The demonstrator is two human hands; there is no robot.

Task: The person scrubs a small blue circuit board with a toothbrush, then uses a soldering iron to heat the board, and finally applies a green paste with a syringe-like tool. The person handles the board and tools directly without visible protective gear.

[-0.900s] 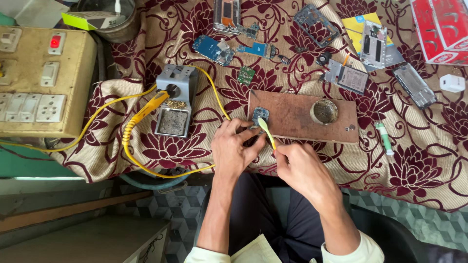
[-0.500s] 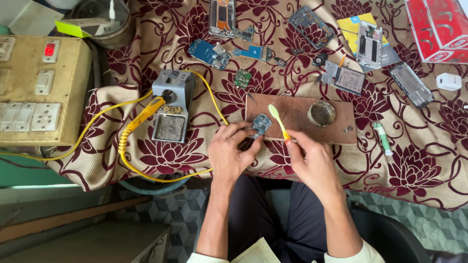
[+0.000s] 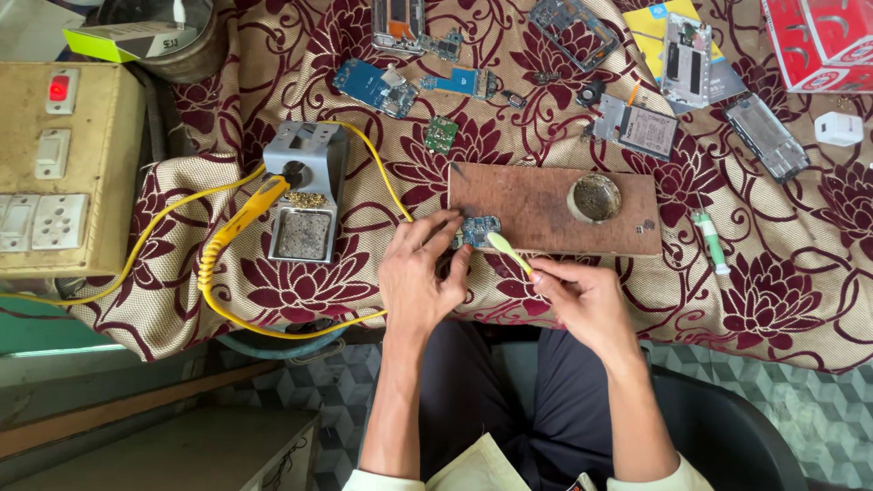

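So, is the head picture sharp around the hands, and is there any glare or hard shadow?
Head view: soft, even light; the left hand, right hand, green brush and small board are fairly sharp; no strong glare; only faint shadows on the cloth.

Floral cloth (image 3: 782, 300) w/ wooden board (image 3: 546, 195), phone parts (image 3: 637, 127)

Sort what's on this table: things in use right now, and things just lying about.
In use: small circuit board, yellow-green brush, wooden board, left hand, right hand.
Lying about: soldering iron, iron stand, white charger, red box.
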